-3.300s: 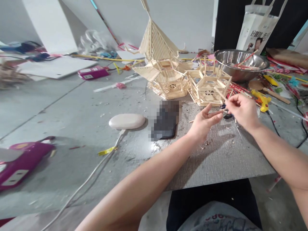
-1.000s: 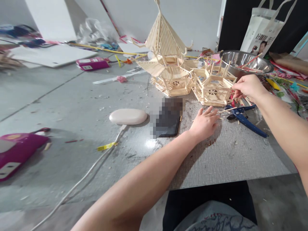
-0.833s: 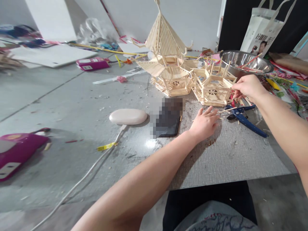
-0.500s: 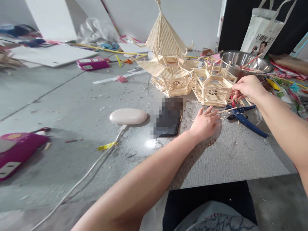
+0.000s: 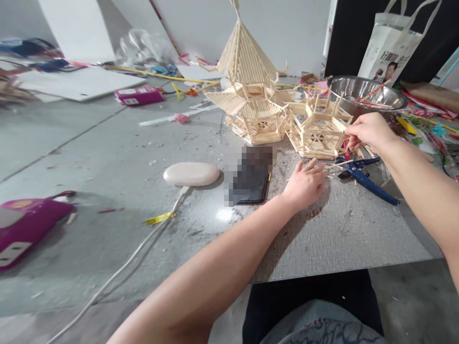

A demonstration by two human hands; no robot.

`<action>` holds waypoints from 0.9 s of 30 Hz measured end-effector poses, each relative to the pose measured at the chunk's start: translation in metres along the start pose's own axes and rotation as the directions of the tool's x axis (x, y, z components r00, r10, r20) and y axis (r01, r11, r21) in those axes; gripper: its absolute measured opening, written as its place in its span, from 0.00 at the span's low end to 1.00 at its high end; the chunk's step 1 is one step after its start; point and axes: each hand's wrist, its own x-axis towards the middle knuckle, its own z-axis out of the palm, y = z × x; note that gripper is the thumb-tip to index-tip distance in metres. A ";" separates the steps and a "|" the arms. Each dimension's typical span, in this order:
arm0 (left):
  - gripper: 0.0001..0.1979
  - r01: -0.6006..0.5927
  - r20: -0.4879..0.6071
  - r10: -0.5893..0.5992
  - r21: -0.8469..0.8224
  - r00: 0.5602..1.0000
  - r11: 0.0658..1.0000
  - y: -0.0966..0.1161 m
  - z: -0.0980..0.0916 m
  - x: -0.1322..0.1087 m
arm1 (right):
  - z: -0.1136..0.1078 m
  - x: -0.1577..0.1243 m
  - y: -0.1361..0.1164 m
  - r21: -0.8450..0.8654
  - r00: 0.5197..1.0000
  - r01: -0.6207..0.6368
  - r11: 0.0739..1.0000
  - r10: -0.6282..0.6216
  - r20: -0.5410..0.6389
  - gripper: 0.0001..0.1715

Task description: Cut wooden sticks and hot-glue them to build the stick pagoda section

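Observation:
My right hand [image 5: 371, 133] is closed in a pinch at the right corner of a hexagonal wooden stick frame [image 5: 317, 136] with upright posts. Its fingertips hide the exact spot they grip. Just in front of the frame, my left hand [image 5: 307, 184] lies on the table with fingers apart, holding nothing visible. A thin loose stick [image 5: 340, 164] runs from near its fingertips to blue-handled cutters [image 5: 366, 177]. Behind, to the left, a taller stick pagoda [image 5: 247, 57] with a pointed roof stands close against the frame.
A dark phone [image 5: 253, 184] and a white oval case [image 5: 191, 173] on a cable lie left of my hands. A steel bowl [image 5: 398, 100] with sticks stands at the back right, near a white bag [image 5: 390, 48]. Magenta devices [image 5: 32, 229] lie farther left. The table's front edge is near my lap.

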 end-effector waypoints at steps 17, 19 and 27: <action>0.16 0.008 0.004 -0.008 0.001 1.000 1.000 0.002 -0.003 0.000 | -0.006 -0.002 0.001 -0.001 0.999 0.027 1.000 -0.027 0.046 0.11; 0.16 0.008 -0.002 -0.008 0.001 1.000 1.000 0.002 -0.002 0.000 | -0.009 -0.002 0.001 0.017 0.997 0.018 1.000 -0.019 0.072 0.11; 0.16 0.011 0.001 -0.011 -0.009 1.000 1.000 0.002 -0.003 0.000 | -0.006 -0.004 0.003 0.039 0.998 0.026 0.999 -0.028 0.057 0.10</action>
